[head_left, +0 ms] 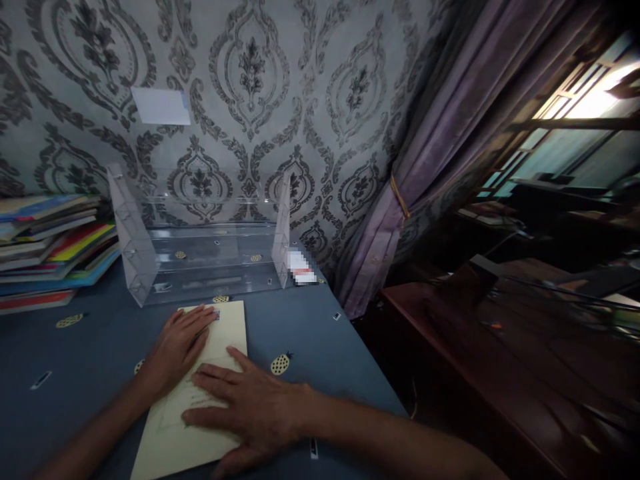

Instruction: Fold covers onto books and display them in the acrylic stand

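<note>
A pale yellow booklet or sheet of paper (227, 337), with faint printed lines, lies on the blue table covering. My left hand (180, 343) rests on its upper left part, fingers stretched out towards a small coloured mark near the top edge. Lower down, my right hand (255, 403) lies spread across the paper, with its wrist off the right edge. Both palms face down and hide part of the print. Just beyond the paper stands a clear plastic rack (215, 250) with white side panels.
A pile of books (55, 247) sits at the left, beside the rack. Behind are a patterned wall with a white card (161, 107) and a tied purple curtain (380, 230). Past the right edge of the table is a reddish-brown surface (450, 333) with cables.
</note>
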`<state>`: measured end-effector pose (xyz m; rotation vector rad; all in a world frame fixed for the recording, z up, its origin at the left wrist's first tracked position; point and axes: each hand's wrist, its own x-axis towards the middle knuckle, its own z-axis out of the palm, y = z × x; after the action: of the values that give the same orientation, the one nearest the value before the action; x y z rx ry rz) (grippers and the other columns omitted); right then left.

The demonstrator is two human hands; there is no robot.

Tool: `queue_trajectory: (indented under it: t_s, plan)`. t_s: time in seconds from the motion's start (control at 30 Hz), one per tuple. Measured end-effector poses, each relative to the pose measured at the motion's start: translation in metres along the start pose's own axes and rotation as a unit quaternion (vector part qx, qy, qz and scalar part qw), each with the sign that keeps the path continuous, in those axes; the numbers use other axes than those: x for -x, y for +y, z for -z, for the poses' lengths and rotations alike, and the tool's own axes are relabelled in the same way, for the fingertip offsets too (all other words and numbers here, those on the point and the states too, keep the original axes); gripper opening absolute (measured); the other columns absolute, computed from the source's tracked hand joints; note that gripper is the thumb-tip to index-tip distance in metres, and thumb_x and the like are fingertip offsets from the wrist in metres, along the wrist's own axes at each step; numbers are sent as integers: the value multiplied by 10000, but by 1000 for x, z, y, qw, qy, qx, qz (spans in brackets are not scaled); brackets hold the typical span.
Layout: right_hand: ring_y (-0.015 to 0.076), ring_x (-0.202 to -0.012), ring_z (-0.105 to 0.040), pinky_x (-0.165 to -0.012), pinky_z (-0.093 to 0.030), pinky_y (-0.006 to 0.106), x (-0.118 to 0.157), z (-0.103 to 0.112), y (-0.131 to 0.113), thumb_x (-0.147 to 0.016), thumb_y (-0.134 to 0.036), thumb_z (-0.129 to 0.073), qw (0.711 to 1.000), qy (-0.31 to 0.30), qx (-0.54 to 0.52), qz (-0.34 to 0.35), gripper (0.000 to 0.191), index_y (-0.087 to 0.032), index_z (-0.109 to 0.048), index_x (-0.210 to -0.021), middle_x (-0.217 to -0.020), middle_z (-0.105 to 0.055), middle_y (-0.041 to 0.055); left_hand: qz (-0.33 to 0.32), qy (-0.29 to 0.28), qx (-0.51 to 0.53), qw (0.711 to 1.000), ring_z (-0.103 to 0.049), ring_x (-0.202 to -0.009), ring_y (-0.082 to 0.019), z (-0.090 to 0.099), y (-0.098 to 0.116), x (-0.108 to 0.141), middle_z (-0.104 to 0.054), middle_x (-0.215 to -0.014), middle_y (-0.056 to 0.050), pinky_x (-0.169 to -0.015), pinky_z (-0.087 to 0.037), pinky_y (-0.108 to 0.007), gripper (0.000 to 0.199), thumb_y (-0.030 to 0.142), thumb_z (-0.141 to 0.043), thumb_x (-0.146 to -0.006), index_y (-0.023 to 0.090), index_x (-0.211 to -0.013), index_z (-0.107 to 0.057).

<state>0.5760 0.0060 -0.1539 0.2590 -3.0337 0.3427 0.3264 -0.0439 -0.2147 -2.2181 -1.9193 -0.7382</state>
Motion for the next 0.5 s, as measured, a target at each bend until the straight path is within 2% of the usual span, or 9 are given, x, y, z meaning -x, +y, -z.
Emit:
queue_trajectory:
  t_s: [0.37, 0.5]
  plan:
    - [255, -1590, -196, -1280, -167, 580, 1, -2, 2, -949, -593, -606, 1000, -5, 17, 1, 735, -255, -367, -1556, -1639, -380, 148, -6, 16, -6, 1000, -599, -1335, -258, -5, -5, 2, -690, -1374, -51, -1116, -455, -519, 438, 384, -329, -1043, 285, -1331, -643]
    - [278, -1583, -215, -1265, -170, 620, 1, -2, 1, -957, -551, -617, 1000, 5, 8, 9, 712, -228, -381, -1546, -1630, -387, 166, -11, 12, -8, 1000, -612, -1320, -266, -4, -4, 1, -692, -1368, -60, -1103, -468, -536, 442, 383, -326, -1045, 282, -1332, -646]
